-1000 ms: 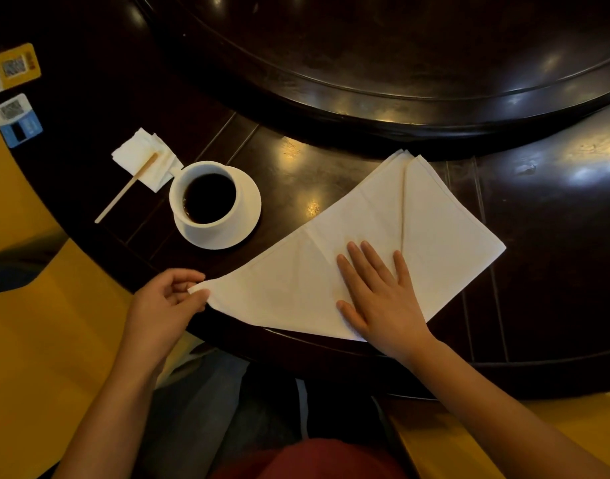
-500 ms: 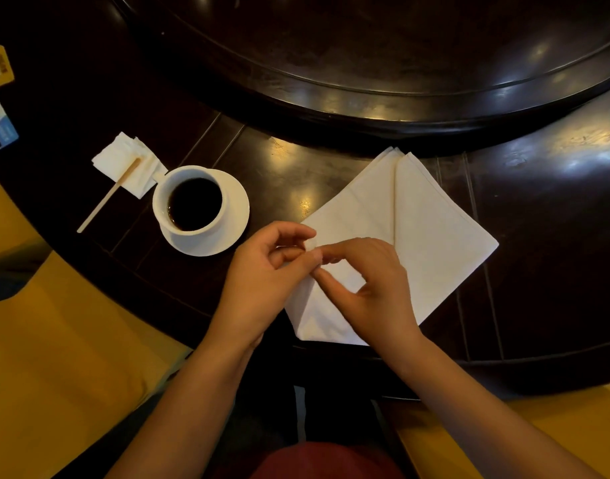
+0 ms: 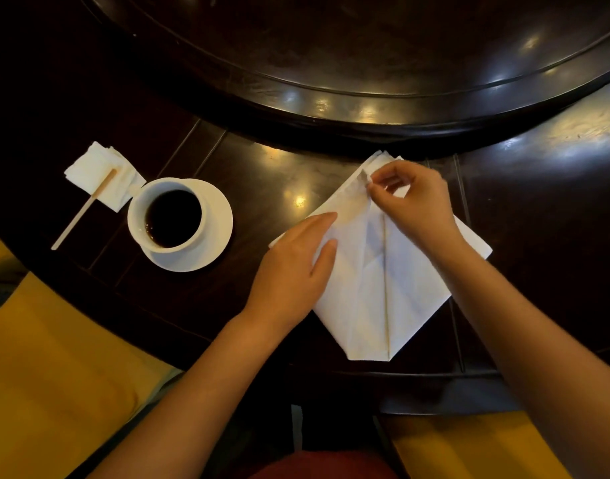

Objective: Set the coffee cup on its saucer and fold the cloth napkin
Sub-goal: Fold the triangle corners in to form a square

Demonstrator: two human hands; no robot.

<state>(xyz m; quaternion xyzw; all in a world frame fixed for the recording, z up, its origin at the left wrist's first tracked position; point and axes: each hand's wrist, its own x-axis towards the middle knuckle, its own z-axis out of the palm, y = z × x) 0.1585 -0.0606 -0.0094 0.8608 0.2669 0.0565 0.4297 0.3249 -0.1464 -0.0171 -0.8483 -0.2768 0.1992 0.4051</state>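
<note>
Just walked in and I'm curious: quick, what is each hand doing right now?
Left hand: open, lying flat on the cloth napkin.
Right hand: fingertips pinched shut on the napkin's far corner.

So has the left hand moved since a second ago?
Yes. The left hand was pinching the napkin's corner below the saucer; now it lies flat on the napkin, farther right of the saucer.
</note>
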